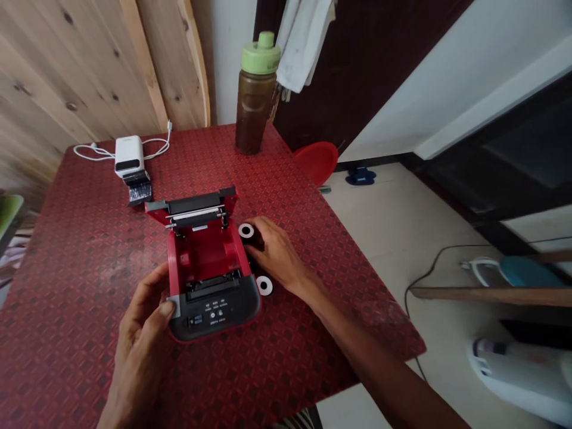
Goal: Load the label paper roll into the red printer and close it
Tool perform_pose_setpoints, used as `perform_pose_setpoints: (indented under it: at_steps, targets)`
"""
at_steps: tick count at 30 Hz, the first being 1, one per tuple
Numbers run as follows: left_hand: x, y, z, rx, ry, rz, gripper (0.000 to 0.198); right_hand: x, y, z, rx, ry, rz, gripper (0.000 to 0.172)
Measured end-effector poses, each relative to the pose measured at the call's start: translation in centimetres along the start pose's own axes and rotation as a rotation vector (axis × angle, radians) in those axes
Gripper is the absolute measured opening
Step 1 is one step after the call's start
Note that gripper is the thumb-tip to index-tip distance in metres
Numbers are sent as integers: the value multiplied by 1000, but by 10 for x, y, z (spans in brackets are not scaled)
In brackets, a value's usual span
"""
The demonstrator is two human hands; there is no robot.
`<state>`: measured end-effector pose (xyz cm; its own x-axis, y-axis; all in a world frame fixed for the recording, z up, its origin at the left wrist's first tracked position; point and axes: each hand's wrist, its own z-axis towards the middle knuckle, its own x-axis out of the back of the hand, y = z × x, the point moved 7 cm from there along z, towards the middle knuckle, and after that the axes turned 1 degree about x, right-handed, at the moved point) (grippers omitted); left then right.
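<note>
A red and black label printer (215,310) lies on the table with its lid (196,205) raised, so its red inner bay shows. My left hand (145,322) grips the printer's near left corner, thumb on top and fingers along the side. Close against the right side are two dark rolls with white ring-shaped ends, a far roll (246,231) and a near roll (264,286). Curled around the far roll is my right hand (272,250), its fingers partly hidden behind it. The near roll sits just below that hand, apart from the fingertips.
Farther back on the table are a white device (129,154) with a white cable and a dark printed strip, and a brown bottle (255,107) with a green lid. A red round object (317,162) is beyond the table's right edge (357,250). A wooden panel (89,65) stands behind.
</note>
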<state>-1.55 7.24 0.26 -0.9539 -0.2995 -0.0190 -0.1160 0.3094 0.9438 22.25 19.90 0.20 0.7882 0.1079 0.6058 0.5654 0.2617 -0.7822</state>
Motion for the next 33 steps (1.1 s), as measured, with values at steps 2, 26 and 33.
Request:
perform_pose_setpoints:
  at_steps: [2,26,33]
  targets:
    - [-1,2,0,-15,5,9,55,-3,1,3,-1,17,11,14]
    - [-2,0,-1,-45,-95,-67,53,23,-110,-29,135,-244,-104,18]
    - [-4,3,-1,-51,-106,-62,54,-21,-129,-10,315,-262,-679,15]
